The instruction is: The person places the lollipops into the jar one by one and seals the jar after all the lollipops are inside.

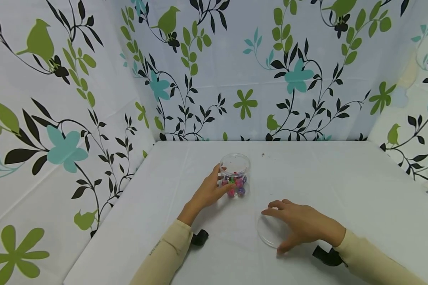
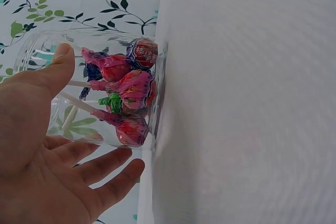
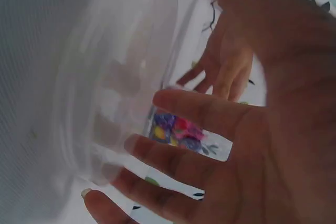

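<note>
A clear plastic jar [image 1: 235, 169] with no lid on stands on the white table [image 1: 342, 190], with several wrapped lollipops [image 2: 126, 93] in its bottom. My left hand [image 1: 209, 191] cups its left side. The thumb [image 2: 55, 66] lies against the wall and the fingers [image 2: 113, 174] stretch out fairly straight beside the base. A clear round lid [image 1: 269, 233] lies flat on the table to the front right of the jar. My right hand [image 1: 301, 225] arches over the lid, fingertips on its far rim and thumb at its near rim. The right wrist view shows the lid [image 3: 115, 77] blurred beyond the spread fingers [image 3: 173, 156].
Flowered curtain walls [image 1: 235, 79] close in the table at the back, left and right. A few dark specks [image 1: 263, 154] lie behind the jar. Black wrist camera mounts [image 1: 199, 237] sit at both cuffs.
</note>
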`<control>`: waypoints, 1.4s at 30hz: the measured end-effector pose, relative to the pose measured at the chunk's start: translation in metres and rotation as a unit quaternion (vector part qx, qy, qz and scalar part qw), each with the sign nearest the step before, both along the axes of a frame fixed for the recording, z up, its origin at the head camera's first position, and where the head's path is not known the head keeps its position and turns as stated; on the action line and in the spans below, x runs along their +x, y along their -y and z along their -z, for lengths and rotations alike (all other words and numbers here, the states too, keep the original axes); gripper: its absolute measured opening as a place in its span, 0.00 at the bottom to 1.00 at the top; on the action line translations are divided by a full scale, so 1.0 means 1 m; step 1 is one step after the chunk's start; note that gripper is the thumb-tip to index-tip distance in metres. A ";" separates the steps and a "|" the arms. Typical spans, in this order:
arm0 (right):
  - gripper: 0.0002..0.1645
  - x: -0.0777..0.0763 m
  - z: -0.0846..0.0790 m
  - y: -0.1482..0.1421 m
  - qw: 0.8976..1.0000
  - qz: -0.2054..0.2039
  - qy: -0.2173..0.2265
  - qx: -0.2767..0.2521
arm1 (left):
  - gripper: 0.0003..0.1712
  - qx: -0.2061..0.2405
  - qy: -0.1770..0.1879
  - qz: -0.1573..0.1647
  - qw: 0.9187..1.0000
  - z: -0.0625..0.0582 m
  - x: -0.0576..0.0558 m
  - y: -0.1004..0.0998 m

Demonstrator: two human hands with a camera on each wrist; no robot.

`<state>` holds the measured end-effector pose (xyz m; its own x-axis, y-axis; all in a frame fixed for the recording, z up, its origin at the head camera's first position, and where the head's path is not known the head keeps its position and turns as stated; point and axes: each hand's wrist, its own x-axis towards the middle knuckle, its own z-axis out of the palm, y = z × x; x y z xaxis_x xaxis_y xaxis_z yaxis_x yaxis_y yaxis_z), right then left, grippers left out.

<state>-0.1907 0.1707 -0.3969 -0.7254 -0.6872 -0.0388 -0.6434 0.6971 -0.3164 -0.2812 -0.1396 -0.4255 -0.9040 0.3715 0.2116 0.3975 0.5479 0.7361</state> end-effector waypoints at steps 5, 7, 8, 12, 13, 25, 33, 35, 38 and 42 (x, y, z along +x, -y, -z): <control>0.52 0.004 -0.003 -0.005 0.999 -0.007 -0.045 -0.006 | 0.53 0.006 0.001 0.004 1.000 -0.001 -0.001 0.000; 0.52 -0.001 -0.009 -0.009 0.998 0.007 -0.053 -0.026 | 0.52 0.007 0.003 0.009 1.000 -0.001 -0.001 0.000; 0.52 -0.004 -0.013 -0.011 0.998 0.016 -0.057 -0.037 | 0.52 0.008 0.005 0.011 1.000 -0.001 0.000 0.000; 0.52 -0.014 -0.032 -0.013 0.994 0.041 -0.070 -0.069 | 0.52 0.011 0.007 0.017 1.000 -0.002 0.002 -0.001; 0.52 -0.016 -0.038 -0.013 0.994 0.045 -0.070 -0.073 | 0.52 0.013 0.008 0.018 1.000 -0.002 0.002 -0.001; 0.52 -0.053 -0.072 0.011 0.985 0.041 -0.082 -0.145 | 0.51 0.012 0.032 0.095 0.995 0.000 0.004 -0.006; 0.50 -0.073 -0.067 0.027 0.990 -0.036 -0.020 -0.133 | 0.51 0.001 0.063 0.202 0.977 0.001 0.010 -0.010; 0.49 -0.074 -0.068 0.026 0.990 -0.054 -0.005 -0.127 | 0.53 0.004 0.069 0.213 0.975 0.000 0.011 -0.011; 0.48 -0.075 -0.071 0.025 0.990 -0.078 0.001 -0.116 | 0.56 0.016 0.074 0.212 0.974 -0.002 0.012 -0.013; 0.46 -0.078 -0.074 0.026 0.989 -0.108 0.008 -0.098 | 0.57 0.026 0.056 0.207 0.976 -0.002 0.013 -0.018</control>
